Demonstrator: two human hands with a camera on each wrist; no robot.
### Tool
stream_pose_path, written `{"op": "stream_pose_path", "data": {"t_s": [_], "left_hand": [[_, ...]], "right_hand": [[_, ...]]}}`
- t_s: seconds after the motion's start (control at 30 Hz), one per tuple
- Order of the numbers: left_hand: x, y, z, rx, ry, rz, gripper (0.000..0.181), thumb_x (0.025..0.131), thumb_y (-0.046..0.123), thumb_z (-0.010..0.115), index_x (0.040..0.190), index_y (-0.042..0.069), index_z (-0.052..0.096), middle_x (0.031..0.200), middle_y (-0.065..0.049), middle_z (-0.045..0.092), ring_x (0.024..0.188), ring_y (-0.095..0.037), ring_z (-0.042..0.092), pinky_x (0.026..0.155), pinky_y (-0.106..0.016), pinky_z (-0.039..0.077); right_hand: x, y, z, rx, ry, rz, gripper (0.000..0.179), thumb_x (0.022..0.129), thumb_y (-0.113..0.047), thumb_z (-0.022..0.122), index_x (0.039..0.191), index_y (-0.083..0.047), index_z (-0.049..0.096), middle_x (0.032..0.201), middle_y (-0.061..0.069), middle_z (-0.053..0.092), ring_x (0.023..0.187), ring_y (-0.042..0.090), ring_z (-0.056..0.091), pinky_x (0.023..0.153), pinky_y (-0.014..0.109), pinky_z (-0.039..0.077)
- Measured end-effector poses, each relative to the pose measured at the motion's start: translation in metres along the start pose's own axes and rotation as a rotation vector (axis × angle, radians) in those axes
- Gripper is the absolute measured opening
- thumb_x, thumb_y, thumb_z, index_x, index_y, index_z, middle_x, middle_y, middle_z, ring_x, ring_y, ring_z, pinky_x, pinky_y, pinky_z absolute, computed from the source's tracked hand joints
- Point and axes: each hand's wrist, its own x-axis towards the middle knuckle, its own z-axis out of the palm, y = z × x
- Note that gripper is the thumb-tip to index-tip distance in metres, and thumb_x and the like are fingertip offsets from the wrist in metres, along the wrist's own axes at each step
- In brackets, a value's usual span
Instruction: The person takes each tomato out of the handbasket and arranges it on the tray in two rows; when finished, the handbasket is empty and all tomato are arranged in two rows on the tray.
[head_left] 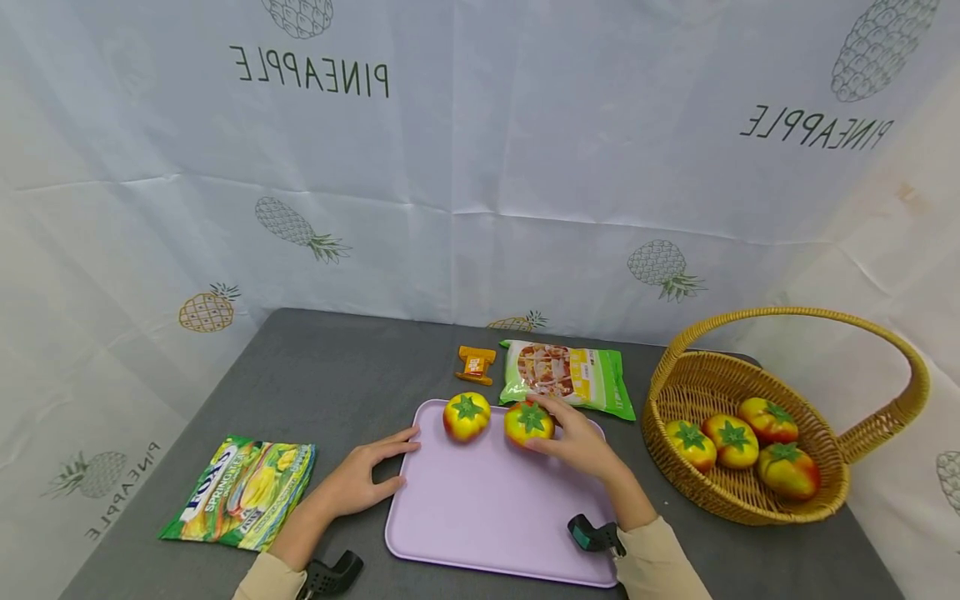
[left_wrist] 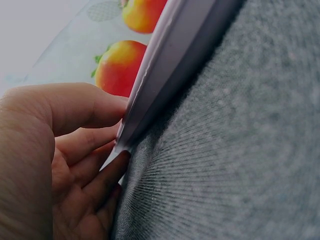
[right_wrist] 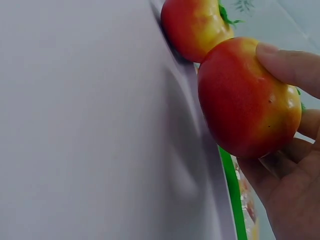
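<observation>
A lilac tray (head_left: 495, 508) lies in front of me, with one red-and-yellow tomato (head_left: 466, 417) with green leaves near its far left corner. My right hand (head_left: 581, 446) grips a second such tomato (head_left: 528, 423) by its sides, thumb and fingers around it. In the right wrist view this held tomato (right_wrist: 250, 100) is close over the far part of the tray, its shadow on the surface. My left hand (head_left: 367, 475) touches the tray's left rim with extended fingers; the left wrist view has the thumb and fingertips right at the rim (left_wrist: 150, 75).
A wicker basket (head_left: 675, 471) with a tall handle stands at the right, holding several more tomatoes (head_left: 731, 442). Behind the tray lie a green-and-white food packet (head_left: 562, 375) and a small orange wrapped snack (head_left: 476, 365). A green-yellow FOX'S bag (head_left: 243, 492) lies at the left.
</observation>
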Motion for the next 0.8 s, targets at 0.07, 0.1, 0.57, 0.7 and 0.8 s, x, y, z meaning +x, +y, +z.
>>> {"op": "stream_pose_path", "data": {"t_s": [0.07,0.1,0.57,0.7,0.8], "left_hand": [[0.000,0.000,0.000,0.000,-0.001,-0.003,0.044,0.084,0.020,0.067,0.128,0.015,0.061,0.143,-0.004,0.049,0.130,-0.024,0.048,0.102,-0.040,0.042],[0.000,-0.001,0.000,-0.001,-0.003,-0.006,0.044,0.084,0.020,0.067,0.128,0.016,0.061,0.143,-0.003,0.049,0.130,-0.024,0.047,0.102,-0.040,0.042],[0.000,-0.001,0.001,-0.007,-0.006,-0.013,0.044,0.085,0.021,0.067,0.128,0.016,0.060,0.144,-0.003,0.048,0.131,-0.025,0.047,0.102,-0.042,0.043],[0.000,-0.001,0.001,-0.009,-0.007,-0.013,0.045,0.085,0.020,0.067,0.129,0.016,0.060,0.144,-0.003,0.048,0.131,-0.025,0.047,0.102,-0.042,0.042],[0.000,-0.002,0.001,-0.010,-0.007,-0.015,0.045,0.085,0.020,0.067,0.129,0.016,0.060,0.144,-0.003,0.048,0.131,-0.025,0.046,0.102,-0.041,0.042]], "right_hand": [[0.003,0.001,0.002,0.005,-0.009,-0.013,0.067,0.084,-0.033,0.071,0.141,-0.009,0.045,0.142,0.015,0.045,0.125,0.031,0.049,0.101,0.049,0.042],[0.005,0.001,0.002,0.013,-0.011,-0.012,0.067,0.084,-0.032,0.071,0.140,-0.009,0.045,0.143,0.015,0.045,0.126,0.032,0.048,0.102,0.049,0.041],[0.015,0.001,0.011,0.049,-0.025,0.043,0.067,0.083,-0.031,0.072,0.141,-0.010,0.045,0.146,0.015,0.042,0.132,0.034,0.042,0.106,0.050,0.037],[0.016,0.001,0.011,0.053,-0.031,0.031,0.067,0.084,-0.032,0.071,0.141,-0.010,0.044,0.147,0.014,0.041,0.134,0.034,0.040,0.107,0.051,0.036],[0.017,0.001,0.010,0.059,-0.041,0.025,0.068,0.083,-0.031,0.072,0.142,-0.009,0.044,0.147,0.014,0.041,0.133,0.034,0.041,0.107,0.051,0.036]]}}
